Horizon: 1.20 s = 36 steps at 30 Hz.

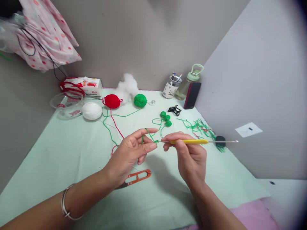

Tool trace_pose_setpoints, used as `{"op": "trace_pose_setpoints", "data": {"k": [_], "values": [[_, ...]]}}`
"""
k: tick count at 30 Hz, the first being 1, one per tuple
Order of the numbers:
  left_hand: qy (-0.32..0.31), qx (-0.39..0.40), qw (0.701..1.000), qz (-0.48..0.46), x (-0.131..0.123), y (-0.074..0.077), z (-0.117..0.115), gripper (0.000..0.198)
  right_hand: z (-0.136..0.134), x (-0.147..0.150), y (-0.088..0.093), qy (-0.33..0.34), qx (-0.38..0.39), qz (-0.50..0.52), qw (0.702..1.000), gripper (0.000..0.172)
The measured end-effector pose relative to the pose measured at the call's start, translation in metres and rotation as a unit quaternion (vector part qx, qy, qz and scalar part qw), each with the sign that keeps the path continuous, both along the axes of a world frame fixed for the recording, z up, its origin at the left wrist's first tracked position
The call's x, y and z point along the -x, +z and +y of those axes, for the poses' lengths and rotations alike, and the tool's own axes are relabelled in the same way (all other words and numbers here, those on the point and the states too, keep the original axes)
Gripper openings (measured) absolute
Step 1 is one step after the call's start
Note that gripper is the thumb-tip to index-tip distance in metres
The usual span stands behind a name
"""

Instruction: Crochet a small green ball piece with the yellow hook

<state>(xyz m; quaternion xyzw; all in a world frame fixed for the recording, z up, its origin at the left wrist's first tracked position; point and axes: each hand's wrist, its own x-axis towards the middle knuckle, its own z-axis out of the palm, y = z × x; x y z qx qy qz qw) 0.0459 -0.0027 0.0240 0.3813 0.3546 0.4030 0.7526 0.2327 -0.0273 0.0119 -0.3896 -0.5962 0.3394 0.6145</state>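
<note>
Between the thumb and fingers of my left hand (134, 148) a small piece of green yarn (155, 141) is pinched, with a strand running up over the forefinger. My right hand (189, 156) grips a crochet hook (192, 141) by its yellow handle. The hook's thin metal shaft reaches left into the green stitches at my left fingertips; its tip is hidden there. A second metal end points right. Below my left hand lies a pair of orange thread snips (138, 177), partly covered by the wrist.
Behind my hands sit a green yarn ball (140, 100), a red yarn ball (112, 101), a white yarn ball (92, 111), white stuffing (127, 86) and small green crocheted balls (167, 118). Rightward are yarn scraps (200, 127), a black claw clip (175, 110), a phone (192, 95) and a bottle (185, 86).
</note>
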Motion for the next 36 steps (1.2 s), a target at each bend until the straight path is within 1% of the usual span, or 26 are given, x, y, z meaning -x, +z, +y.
{"op": "trace_pose_setpoints", "data": {"k": [5,7,9,10,12,14,16,19,23,30,36], "values": [[0.013,-0.006,1.0,-0.004,0.0019,0.0013,0.0016,0.032,0.001,-0.0019,-0.0004,-0.012,0.002,0.047,0.999,0.02],[0.013,-0.006,1.0,-0.006,0.0019,0.0009,0.0011,0.029,0.0023,-0.0006,0.001,0.003,0.02,0.072,0.997,0.02],[0.007,-0.008,1.0,-0.001,0.0012,-0.0004,-0.0005,0.029,0.0039,0.0015,0.002,0.031,0.048,0.097,0.994,0.021],[0.001,-0.01,1.0,0.002,0.0005,-0.0013,-0.0016,0.029,0.0044,0.0027,0.0021,0.045,0.058,0.098,0.992,0.021],[-0.011,-0.016,1.0,0.008,-0.0011,-0.0028,-0.0034,0.031,0.0044,0.0048,0.0017,0.054,0.055,0.068,0.995,0.019],[-0.021,-0.018,1.0,0.01,-0.0028,-0.0033,-0.004,0.032,0.0036,0.0059,0.0008,0.043,0.032,0.021,0.998,0.017],[-0.024,-0.01,1.0,0.011,-0.0039,-0.0024,-0.003,0.035,0.0028,0.0051,-0.0003,0.032,0.02,0.0,0.999,0.017],[-0.024,0.004,1.0,0.005,-0.0037,-0.0006,0.0,0.041,0.0042,0.0013,-0.0028,0.036,0.048,0.032,0.998,0.019],[-0.023,0.009,1.0,-0.011,-0.001,-0.0004,0.0023,0.044,0.008,-0.0023,-0.0056,0.031,0.076,0.083,0.993,0.019],[-0.026,-0.012,1.0,-0.007,0.0012,0.0004,0.0006,0.044,0.0086,0.0004,-0.0033,0.03,0.055,0.098,0.993,0.017],[-0.033,-0.042,0.999,0.001,0.0028,0.0036,0.0017,0.043,0.0079,0.002,-0.0003,0.006,0.048,0.079,0.996,0.021]]}}
